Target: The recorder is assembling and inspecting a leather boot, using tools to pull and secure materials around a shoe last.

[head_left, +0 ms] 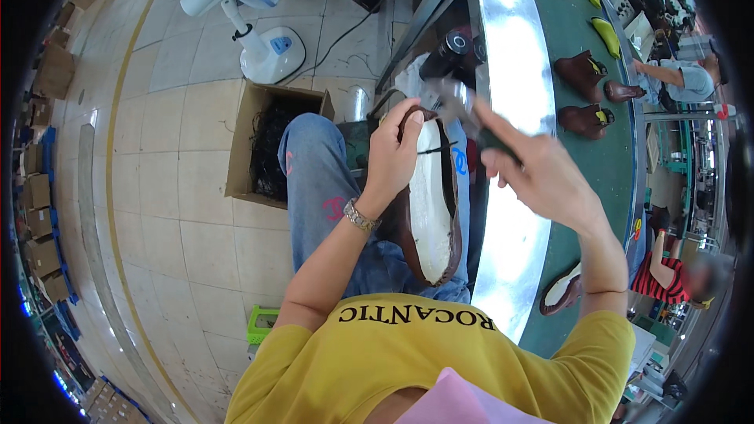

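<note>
Several brown shoes (580,72) stood on the green belt (585,212), beyond a shiny metal ledge (510,220); a cardboard box (240,145) flanked the knee. Sole-up over the lap, a white-soled shoe (432,212) had its far end clasped by the left hand (392,153); the right hand (542,173) gripped a blurred metal-headed tool (461,106) near it.

Pale square tiles cover the floor (157,228), crossed by a yellow line (118,102), with cardboard boxes (55,71) at the far left. A white fan (255,45) stands there; bright light glares off a metal ledge (514,39) beside a long green work surface (605,180).
</note>
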A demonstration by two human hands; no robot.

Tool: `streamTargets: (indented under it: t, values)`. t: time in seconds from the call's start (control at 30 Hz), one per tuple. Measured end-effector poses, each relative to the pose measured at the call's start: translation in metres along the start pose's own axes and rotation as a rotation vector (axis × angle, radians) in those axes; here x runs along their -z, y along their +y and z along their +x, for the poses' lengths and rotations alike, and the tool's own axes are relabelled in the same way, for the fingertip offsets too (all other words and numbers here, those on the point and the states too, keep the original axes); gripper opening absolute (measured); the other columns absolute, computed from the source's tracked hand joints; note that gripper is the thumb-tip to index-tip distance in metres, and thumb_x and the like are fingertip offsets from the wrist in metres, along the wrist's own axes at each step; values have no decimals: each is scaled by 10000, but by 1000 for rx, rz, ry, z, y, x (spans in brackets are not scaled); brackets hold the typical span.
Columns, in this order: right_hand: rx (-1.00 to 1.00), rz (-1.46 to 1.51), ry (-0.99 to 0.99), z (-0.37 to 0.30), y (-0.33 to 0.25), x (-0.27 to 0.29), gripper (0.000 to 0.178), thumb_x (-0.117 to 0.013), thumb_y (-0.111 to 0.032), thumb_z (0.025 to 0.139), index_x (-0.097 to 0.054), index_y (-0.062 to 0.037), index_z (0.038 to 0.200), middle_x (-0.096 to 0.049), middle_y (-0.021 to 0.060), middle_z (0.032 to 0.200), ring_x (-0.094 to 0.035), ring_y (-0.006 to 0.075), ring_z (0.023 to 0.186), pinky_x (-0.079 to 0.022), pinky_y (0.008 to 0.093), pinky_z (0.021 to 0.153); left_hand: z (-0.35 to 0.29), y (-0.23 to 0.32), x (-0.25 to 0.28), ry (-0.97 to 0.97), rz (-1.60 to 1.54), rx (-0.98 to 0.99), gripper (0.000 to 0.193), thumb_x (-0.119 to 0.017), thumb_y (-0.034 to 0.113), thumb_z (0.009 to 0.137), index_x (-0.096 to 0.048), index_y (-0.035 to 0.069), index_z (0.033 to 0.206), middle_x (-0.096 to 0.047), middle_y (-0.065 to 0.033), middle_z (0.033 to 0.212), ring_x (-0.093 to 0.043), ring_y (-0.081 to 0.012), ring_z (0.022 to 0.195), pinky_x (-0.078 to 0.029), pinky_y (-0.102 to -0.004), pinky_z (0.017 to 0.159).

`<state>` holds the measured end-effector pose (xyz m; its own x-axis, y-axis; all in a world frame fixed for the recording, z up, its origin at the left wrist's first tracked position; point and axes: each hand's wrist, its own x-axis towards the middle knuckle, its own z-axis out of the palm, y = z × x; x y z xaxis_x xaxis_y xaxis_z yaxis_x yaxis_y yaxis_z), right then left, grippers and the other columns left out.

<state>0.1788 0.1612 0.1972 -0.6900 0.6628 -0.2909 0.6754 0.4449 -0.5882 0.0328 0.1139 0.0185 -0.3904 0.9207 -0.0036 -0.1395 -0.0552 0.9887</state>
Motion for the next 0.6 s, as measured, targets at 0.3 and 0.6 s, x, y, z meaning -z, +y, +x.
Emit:
streamTargets:
  t: [0.3, 0.6]
  values:
    - [50, -375, 84, 10, 13, -27, 653, -544, -113, 872, -221, -164, 1437, -590, 152, 623, -583, 322, 514, -467, 416, 504, -1, 14, 5, -76, 63, -11, 295, -466, 157, 930, -523, -10, 1166, -608, -149, 1006, -582, -222, 905, -430, -290, 837]
    - [-30, -363, 12, 0, 23, -41, 624, -516, -132, 888, -221, -189, 1435, -599, 190, 691, -572, 358, 524, -458, 418, 516, -1, 9, 9, -98, 57, -37, 318, -451, 151, 932, -496, -19, 1198, -597, -150, 1053, -570, -215, 958, -420, -283, 859]
